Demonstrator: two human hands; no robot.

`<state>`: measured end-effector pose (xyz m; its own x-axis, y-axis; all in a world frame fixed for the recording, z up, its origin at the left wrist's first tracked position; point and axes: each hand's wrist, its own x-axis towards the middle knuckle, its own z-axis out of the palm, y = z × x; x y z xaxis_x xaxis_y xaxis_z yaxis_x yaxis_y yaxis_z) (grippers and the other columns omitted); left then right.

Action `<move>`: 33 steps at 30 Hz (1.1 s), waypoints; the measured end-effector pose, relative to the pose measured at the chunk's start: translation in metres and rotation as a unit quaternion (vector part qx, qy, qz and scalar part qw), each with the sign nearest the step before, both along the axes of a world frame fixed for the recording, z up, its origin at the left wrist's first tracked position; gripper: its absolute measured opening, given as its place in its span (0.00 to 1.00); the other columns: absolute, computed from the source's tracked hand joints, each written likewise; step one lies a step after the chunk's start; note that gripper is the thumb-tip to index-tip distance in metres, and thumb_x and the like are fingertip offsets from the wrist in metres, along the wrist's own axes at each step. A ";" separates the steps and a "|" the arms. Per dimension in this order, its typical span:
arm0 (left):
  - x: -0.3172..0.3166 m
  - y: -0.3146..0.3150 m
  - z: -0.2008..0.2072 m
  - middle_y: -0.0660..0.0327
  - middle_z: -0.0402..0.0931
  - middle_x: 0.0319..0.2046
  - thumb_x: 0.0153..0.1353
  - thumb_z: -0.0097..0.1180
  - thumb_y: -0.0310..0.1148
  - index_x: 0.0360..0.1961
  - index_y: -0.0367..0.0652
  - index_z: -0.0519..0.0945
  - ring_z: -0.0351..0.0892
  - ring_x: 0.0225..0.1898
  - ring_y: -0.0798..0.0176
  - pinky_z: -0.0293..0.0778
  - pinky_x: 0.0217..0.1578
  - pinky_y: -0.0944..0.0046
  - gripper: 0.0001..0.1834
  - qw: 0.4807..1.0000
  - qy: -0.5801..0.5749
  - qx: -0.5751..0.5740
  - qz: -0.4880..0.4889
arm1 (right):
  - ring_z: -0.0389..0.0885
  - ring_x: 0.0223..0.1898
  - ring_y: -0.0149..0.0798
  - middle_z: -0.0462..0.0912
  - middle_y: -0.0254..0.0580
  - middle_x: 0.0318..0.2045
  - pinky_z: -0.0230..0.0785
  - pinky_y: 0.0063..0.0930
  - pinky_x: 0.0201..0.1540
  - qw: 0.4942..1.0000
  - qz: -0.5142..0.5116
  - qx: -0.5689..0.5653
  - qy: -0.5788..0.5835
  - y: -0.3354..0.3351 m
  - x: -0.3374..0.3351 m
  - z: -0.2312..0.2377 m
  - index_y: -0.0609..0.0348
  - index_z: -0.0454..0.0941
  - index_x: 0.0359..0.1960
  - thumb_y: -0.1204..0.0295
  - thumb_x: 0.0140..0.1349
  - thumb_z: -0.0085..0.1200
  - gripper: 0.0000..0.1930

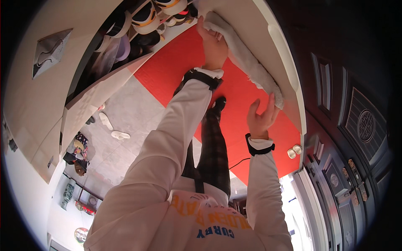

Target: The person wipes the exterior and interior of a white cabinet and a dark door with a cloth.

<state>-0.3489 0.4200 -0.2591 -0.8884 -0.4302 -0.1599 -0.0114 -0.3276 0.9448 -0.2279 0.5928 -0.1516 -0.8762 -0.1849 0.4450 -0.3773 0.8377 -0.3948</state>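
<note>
White slippers point(106, 121) sit off to your left, then shoes point(145, 26) on the shelf. Your left hand point(214, 49) is at the far end of the fluffy cloth point(243, 57); can't tell if it's pinching. Cloth runs along the pale panel point(268, 50). Your right hand point(262, 120) is spread, fingertips by the near end. Dark door point(335, 121) further right.

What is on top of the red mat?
A pair of pale slippers and one of the person's feet show on the red mat. The left hand, right hand, legs, sleeves and fluffy roll cover other parts, so anything behind them can't be seen.
</note>
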 end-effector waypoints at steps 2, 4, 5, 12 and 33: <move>-0.004 0.006 0.010 0.49 0.62 0.58 0.61 0.50 0.17 0.67 0.43 0.37 0.69 0.53 0.63 0.67 0.54 0.69 0.42 0.996 -0.015 0.074 0.042 | 0.73 0.54 0.62 0.71 0.63 0.54 0.71 0.44 0.52 1.000 -0.002 0.002 -0.002 0.003 0.002 0.005 0.67 0.66 0.60 0.86 0.52 0.57 0.30; -0.006 0.013 0.026 0.49 0.62 0.58 0.62 0.53 0.20 0.64 0.45 0.41 0.69 0.54 0.62 0.68 0.54 0.67 0.38 0.987 -0.051 0.134 0.067 | 0.73 0.54 0.62 0.70 0.65 0.54 0.70 0.45 0.52 1.000 0.002 -0.011 0.005 0.007 0.004 0.009 0.67 0.66 0.60 0.86 0.52 0.58 0.30; -0.006 0.017 0.030 0.49 0.62 0.58 0.63 0.54 0.22 0.63 0.46 0.42 0.68 0.54 0.62 0.68 0.54 0.66 0.37 0.983 -0.063 0.154 0.075 | 0.73 0.54 0.62 0.70 0.65 0.54 0.70 0.45 0.52 1.000 -0.001 -0.008 0.006 0.010 0.006 0.010 0.67 0.66 0.60 0.86 0.52 0.58 0.30; -0.010 0.042 0.093 0.49 0.53 0.65 0.66 0.45 0.21 0.71 0.46 0.28 0.57 0.63 0.54 0.55 0.63 0.62 0.44 0.984 0.124 0.119 -0.037 | 0.71 0.52 0.60 0.69 0.64 0.54 0.68 0.45 0.52 0.997 -0.003 0.008 0.082 0.020 0.007 0.056 0.69 0.64 0.61 0.83 0.52 0.59 0.32; -0.032 -0.048 0.132 0.61 0.70 0.41 0.70 0.48 0.45 0.58 0.36 0.60 0.66 0.39 0.68 0.66 0.40 0.68 0.26 0.990 -0.047 0.118 0.067 | 0.78 0.46 0.57 0.76 0.55 0.50 0.73 0.46 0.41 0.992 0.076 0.027 -0.100 -0.139 -0.167 0.123 0.61 0.61 0.62 0.69 0.59 0.56 0.30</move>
<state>-0.3812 0.3716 -0.1267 -0.8029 -0.4834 -0.3488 -0.0368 -0.5438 0.8384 -0.3946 0.4541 -0.0284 -0.9059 -0.3410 0.2512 -0.4202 0.7984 -0.4314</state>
